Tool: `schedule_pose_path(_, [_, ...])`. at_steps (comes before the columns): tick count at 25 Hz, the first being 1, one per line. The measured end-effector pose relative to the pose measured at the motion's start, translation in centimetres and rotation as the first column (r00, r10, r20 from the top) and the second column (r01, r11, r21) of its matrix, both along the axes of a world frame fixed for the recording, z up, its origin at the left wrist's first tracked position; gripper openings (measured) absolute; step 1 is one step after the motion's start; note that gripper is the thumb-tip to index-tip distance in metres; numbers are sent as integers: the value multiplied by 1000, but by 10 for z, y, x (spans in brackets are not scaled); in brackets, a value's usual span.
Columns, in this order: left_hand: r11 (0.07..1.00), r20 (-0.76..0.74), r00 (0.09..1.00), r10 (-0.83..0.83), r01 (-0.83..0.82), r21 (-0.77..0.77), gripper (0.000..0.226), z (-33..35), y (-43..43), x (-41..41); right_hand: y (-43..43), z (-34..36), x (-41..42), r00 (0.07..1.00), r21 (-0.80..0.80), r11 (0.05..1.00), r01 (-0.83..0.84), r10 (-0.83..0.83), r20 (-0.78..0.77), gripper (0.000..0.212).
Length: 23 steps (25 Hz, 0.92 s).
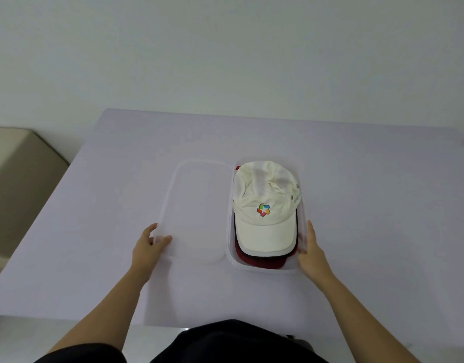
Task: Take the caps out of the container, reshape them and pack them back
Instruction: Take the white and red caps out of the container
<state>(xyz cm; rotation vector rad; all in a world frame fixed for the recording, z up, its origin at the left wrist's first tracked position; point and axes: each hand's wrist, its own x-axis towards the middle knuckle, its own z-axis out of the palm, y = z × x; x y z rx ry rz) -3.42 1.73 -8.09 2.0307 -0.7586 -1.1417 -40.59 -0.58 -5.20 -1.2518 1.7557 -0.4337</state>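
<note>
- Fingers (151,229) of the left hand (148,243) pinch the near corner of the clear lid (199,205), thumb on top. The right hand (310,254) lies with straight fingers flat against the right wall of the container (264,270).
- Inside it, a cream cap (264,195) lies on top of a red cap (262,262), brims towards the person.
- Both look light, soft in the crown and stiffer at the brim, so the brim is probably the surest hold.
- The lid lies on the bench (356,205) just left of the container. Open bench room lies right and beyond, and the near edge is close.
</note>
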Motion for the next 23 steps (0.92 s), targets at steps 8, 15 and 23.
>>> schedule_pose_path(8, [988,241,964,-109,79,130,59,-6,-13,-4,0,-3,-2,1000,-4,1000,-21,21,10,86])
schedule_pose_path(15, [984,444,880,-166,175,20,67,23,-29,-38,2,13,10,859,-323,869,-376,195,-474,86])
schedule_pose_path(23, [902,171,910,-379,404,-153,58,42,-73,-145,-25,28,28,459,109,673,-732,605,-650,108])
